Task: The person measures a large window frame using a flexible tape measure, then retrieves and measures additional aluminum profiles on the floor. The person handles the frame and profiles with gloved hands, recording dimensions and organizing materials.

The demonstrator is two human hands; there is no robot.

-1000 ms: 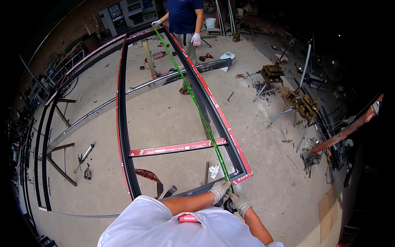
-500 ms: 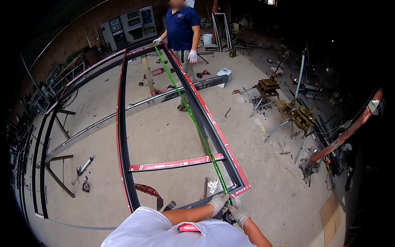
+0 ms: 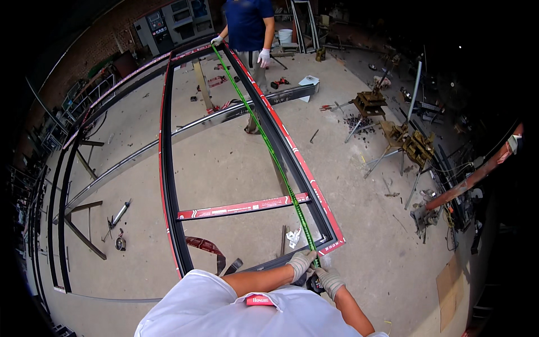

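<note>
A long green tape measure (image 3: 272,150) runs along the right side of a large dark frame (image 3: 331,227) with red protective film. My gloved left hand (image 3: 303,265) pinches its blade at the frame's near right corner. Close beside it, my gloved right hand (image 3: 330,281) grips the black tape case (image 3: 315,283), which the fingers partly hide. At the far end a co-worker's gloved hand (image 3: 218,41) rests where the blade meets the frame. From there the blade slants across the red crossbar (image 3: 241,208) near its right end.
A metal beam (image 3: 126,164) on supports passes under the frame. On the floor lie a caulking gun (image 3: 119,214), a tape roll (image 3: 120,242) and crumpled white paper (image 3: 293,237). Rusty stands (image 3: 369,104) are at the right. The co-worker (image 3: 247,25) stands beyond the far end.
My view has tilted down a little, so the scene sits higher in the picture. Both my hands stay at the near corner with the tape measure, and the blade stays stretched.
</note>
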